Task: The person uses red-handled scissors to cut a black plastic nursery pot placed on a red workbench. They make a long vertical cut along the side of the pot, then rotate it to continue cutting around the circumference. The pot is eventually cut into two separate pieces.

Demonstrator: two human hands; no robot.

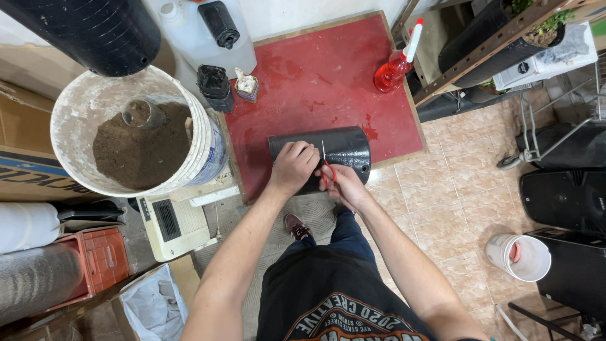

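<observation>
Bright, even overhead light; soft short shadows. Sheen on black plastic roll [328, 148] and red board [328, 82]. Sharp centre; wide-angle bending at frame edges.

glossy black plastic roll [341, 148]; matt red wooden board [328, 76].

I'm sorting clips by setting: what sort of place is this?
Probably a home potting or garden workshop: a bucket of soil, a black plastic roll on a red board, and potted plants on a shelf.
</observation>
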